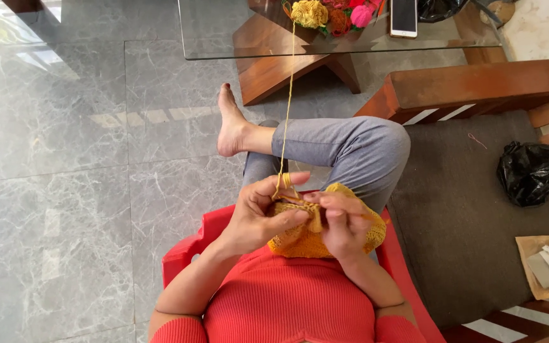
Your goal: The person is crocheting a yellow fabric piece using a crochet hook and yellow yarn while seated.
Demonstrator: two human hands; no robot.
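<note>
Mustard-yellow yarn [285, 108] is the whole story here. The strand comes down almost dead vertical from a yellow ball [309, 13] on the glass table [223, 38], passes over the grey-trousered knee, and lands on the left hand [258, 216], where it's looped around the raised index finger. So the strand's long axis points straight away from the person, toward the table, and the left hand is clearly the nearer one to it.

The crochet piece [306, 241] sits in the lap, between and under both hands, touching both. It fans out a bit wider on the right side, just past the right hand [344, 225].

Fingers: the left ones are curled, thumb and middle finger pinching the top edge of the piece, index lifted with the yarn over it. The right ones are closed narrow over the edge of the piece, like they're holding a hook, but honestly I can't make out the hook itself, too small and hidden by the fingers. The fingertips of both hands nearly meet right at the working edge.

Around it: a red chair [189, 251] under the person, a dark sofa cushion [459, 209] to the right with a black bag [532, 171] on it, plus more coloured balls [344, 16] and a phone [404, 17] up on the table.
</note>
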